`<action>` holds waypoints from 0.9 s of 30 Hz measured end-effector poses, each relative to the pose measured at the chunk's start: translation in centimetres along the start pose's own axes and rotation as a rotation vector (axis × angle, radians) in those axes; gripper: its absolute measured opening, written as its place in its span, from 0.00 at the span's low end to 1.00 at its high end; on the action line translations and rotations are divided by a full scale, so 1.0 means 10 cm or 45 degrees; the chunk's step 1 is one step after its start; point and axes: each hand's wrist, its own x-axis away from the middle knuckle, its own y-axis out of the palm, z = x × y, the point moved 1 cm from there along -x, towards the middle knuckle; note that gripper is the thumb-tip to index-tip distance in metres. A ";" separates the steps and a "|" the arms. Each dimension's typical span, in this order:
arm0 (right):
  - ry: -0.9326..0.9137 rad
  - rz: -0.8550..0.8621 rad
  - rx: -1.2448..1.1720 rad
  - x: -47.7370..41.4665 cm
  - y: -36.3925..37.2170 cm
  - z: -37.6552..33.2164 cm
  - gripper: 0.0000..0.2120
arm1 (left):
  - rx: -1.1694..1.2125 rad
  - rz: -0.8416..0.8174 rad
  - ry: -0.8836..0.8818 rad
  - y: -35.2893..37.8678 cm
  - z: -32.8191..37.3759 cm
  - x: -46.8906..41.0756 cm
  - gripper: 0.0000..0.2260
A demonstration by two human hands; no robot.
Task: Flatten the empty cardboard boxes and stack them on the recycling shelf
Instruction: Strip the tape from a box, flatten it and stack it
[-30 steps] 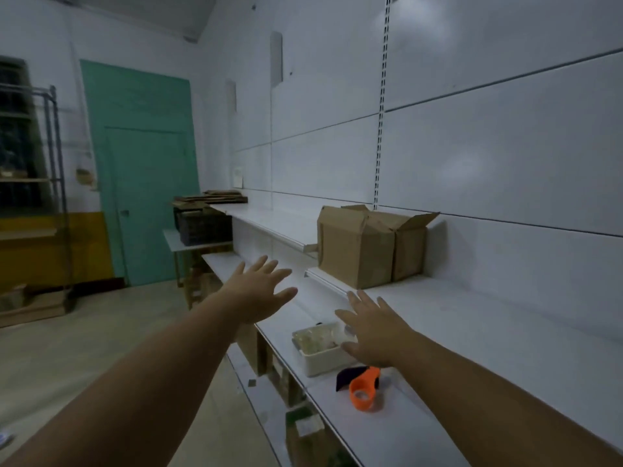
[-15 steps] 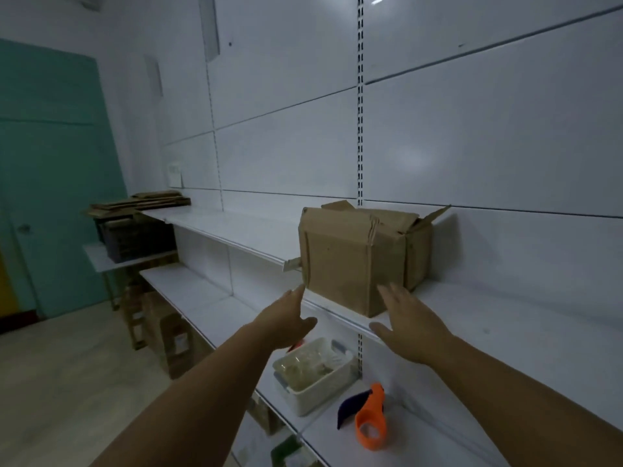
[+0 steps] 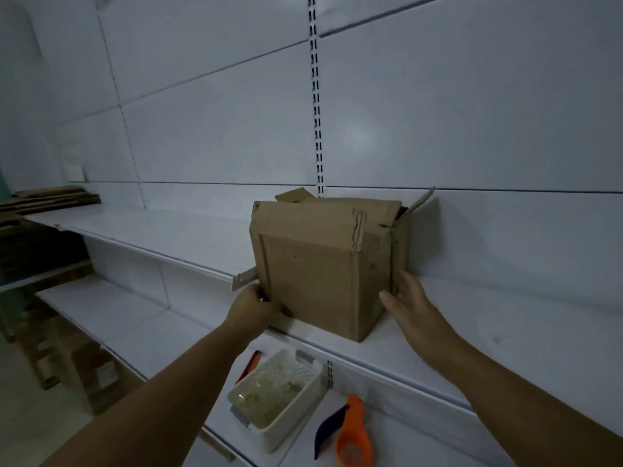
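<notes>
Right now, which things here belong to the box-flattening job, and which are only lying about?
For the job: cardboard box, flattened cardboard stack, left hand, right hand.
Lying about: white basket, orange tape dispenser.

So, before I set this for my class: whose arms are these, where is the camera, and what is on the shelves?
The camera sits on a person's head, looking forward and down, so the bare arms are that person's own. The left hand and right hand press against opposite sides of a cardboard box with loose top flaps, standing on a white shelf. On the shelf below lie a white basket and an orange tape dispenser. Far left, flattened cardboard is stacked.
</notes>
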 end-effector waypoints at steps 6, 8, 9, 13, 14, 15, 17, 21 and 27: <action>0.008 0.133 -0.014 0.12 -0.06 -0.13 0.21 | 0.113 -0.131 0.343 -0.12 -0.14 0.25 0.17; -0.024 0.207 0.006 0.19 -0.08 -0.19 0.20 | 0.068 -0.184 0.500 -0.16 -0.16 0.40 0.20; -0.033 0.248 -0.005 0.24 -0.10 -0.20 0.20 | 0.046 -0.188 0.571 -0.17 -0.16 0.48 0.22; -0.001 0.435 -0.099 0.48 -0.30 -0.32 0.32 | 0.007 -0.158 0.926 -0.14 -0.05 0.74 0.28; -0.006 0.489 -0.083 0.55 -0.39 -0.39 0.35 | 0.016 -0.164 1.046 -0.11 0.03 0.80 0.30; -0.010 0.541 -0.051 0.62 -0.50 -0.48 0.36 | 0.021 -0.160 1.184 -0.06 0.13 0.85 0.32; 0.043 0.623 -0.027 0.73 -0.76 -0.66 0.33 | 0.007 -0.080 1.474 0.05 0.38 0.94 0.35; 0.272 0.636 -0.086 0.96 -1.33 -1.03 0.23 | 0.140 0.007 1.774 0.26 1.02 1.09 0.28; 0.348 0.662 -0.095 1.31 -1.89 -1.54 0.35 | 0.524 -0.228 1.313 0.38 1.81 1.19 0.22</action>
